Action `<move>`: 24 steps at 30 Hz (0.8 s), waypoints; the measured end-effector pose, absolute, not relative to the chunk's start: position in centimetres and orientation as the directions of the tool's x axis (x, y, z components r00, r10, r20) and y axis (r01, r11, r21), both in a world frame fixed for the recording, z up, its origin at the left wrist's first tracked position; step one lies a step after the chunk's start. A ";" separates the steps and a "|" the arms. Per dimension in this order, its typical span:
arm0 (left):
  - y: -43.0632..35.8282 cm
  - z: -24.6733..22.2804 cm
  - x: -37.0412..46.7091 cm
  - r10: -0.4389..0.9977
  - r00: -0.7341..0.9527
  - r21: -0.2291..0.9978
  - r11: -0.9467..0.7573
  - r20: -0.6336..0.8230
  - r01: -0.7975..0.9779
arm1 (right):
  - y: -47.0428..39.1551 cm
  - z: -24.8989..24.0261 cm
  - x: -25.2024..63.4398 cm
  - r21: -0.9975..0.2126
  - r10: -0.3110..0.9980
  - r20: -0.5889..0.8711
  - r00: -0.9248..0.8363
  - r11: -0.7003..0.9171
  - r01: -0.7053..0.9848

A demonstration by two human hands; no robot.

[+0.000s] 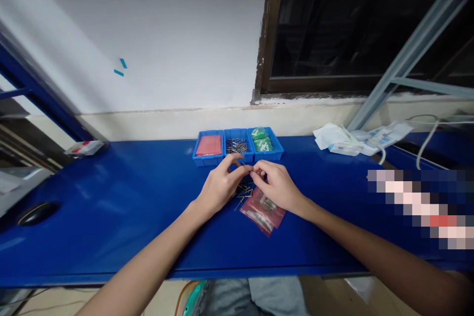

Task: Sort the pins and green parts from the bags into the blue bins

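Observation:
My left hand (219, 185) and my right hand (277, 185) meet at their fingertips above the middle of the blue table. The right fingers are pinched together. My left thumb reaches across to them, the index finger bent over it. A thin metal piece seems to show between the fingertips, too small to make out. Beneath the hands lies a loose pile of thin metal pins with thicker ends, like blind rivets (242, 200). Beside it, partly under my right hand, are pink translucent plastic bags (263, 215), with something pale showing through.
Behind the hands stand three joined blue bins: one with pink bags (208, 145), one with metal pins (237, 146), one with green-and-white packets (262, 140). A black mouse (38, 213) lies left. White packaging (340, 140) and a cable lie right, near a blurred patch. A wall rises behind.

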State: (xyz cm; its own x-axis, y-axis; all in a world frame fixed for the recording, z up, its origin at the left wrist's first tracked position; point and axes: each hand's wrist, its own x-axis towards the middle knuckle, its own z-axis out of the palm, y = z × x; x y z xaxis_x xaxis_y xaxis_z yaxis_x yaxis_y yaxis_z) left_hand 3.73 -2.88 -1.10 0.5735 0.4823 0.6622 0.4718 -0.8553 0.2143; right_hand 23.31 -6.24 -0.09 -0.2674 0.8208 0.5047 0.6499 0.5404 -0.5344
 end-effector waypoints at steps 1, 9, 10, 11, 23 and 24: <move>-2.8 -1.0 3.6 0.463 0.579 0.153 -0.850 0.671 0.504 | -6.3 -0.1 23.3 -0.503 0.810 0.518 -0.274 0.548 0.669; -2.9 -0.3 3.7 0.492 0.550 0.277 -0.860 0.675 0.429 | -6.7 0.1 23.4 -0.281 0.697 0.603 -0.389 0.641 0.714; -2.8 -0.2 3.8 0.537 0.508 0.351 -0.837 0.673 0.419 | -6.6 0.2 23.5 -0.284 0.697 0.607 -0.382 0.639 0.715; -2.8 -0.1 3.9 0.588 0.461 0.426 -0.805 0.665 0.412 | -6.4 0.2 23.5 -0.289 0.700 0.610 -0.372 0.634 0.718; 0.1 1.5 4.9 0.790 0.290 0.757 -0.606 0.539 0.245 | -2.5 1.8 23.5 -0.260 0.701 0.626 -0.341 0.600 0.757; 0.7 1.7 4.9 0.772 0.291 0.703 -0.636 0.566 0.320 | -2.0 2.1 23.4 -0.228 0.702 0.622 -0.347 0.587 0.777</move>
State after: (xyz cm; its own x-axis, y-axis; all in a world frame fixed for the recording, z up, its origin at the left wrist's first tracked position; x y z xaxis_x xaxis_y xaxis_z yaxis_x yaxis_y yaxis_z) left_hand 4.85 0.70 1.72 0.2908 0.7716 0.5658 0.3197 -0.6357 0.7027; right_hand 23.39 -2.01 2.06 -0.3475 0.7018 0.6219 0.7773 0.5865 -0.2275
